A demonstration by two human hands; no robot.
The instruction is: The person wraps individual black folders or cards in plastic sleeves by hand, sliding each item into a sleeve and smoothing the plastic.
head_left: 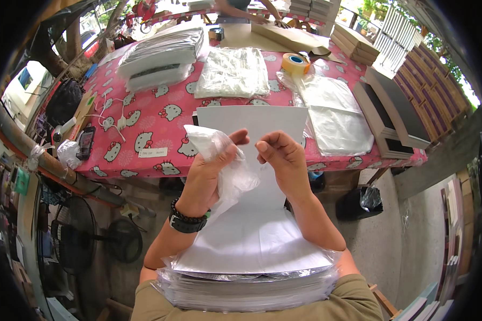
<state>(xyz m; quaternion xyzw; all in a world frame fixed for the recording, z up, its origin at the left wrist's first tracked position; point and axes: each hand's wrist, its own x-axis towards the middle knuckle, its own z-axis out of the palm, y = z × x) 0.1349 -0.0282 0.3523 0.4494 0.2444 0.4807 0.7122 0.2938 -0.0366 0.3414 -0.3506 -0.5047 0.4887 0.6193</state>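
My left hand (204,175), a dark bracelet and watch on its wrist, is closed round a crumpled clear plastic bag (239,179). One end of the bag sticks up past the thumb and the rest hangs below the palm. Just to the right, my right hand (284,160) has its fingers curled into a pinch. Whatever lies between those fingertips, if anything, is too small to make out. Behind both hands a white board (251,120) leans near the table edge. A thick stack of plastic-wrapped white sheets (249,291) rests against me below.
The table has a pink patterned cloth (160,109). On it lie wrapped stacks (163,53), clear plastic bags (233,72), a tape roll (295,63) and grey boards (380,115). A person (235,8) works beyond brown paper. A fan (75,235) stands left; a black bin (359,203) sits right.
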